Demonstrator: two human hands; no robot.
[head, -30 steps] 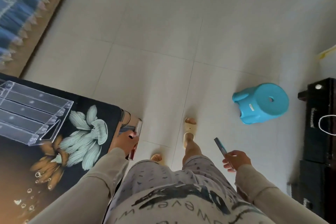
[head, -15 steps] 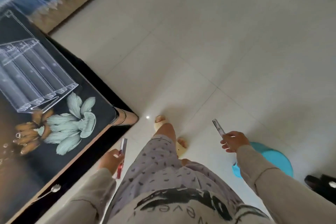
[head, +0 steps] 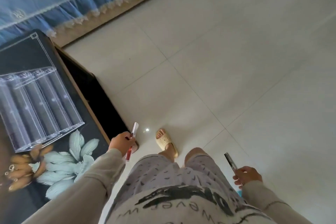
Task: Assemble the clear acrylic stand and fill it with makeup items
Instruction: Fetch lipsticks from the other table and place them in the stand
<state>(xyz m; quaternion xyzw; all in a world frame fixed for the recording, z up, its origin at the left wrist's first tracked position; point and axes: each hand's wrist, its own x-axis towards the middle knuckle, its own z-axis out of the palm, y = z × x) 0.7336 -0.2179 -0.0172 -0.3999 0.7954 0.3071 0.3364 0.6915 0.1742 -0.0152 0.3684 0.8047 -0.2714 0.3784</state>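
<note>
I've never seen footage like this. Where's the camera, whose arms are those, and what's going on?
No machine here: a person wears a camera on their head, looking down at their own body and the pale tiled floor. The left hand has its grip on a red lip-gloss tube with a clear cap; the right hand holds a slim dark cosmetic tube. On their left, a clear acrylic stepped stand sits on a dark flower-printed table, with no makeup visible in it.

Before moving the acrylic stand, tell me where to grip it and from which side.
Likely grip the acrylic stand by its two end panels, one hand each, reaching over the table's floor-side edge; the long troughs between offer only thin rims. Left hand and right hand hold tubes, so free them first.
</note>
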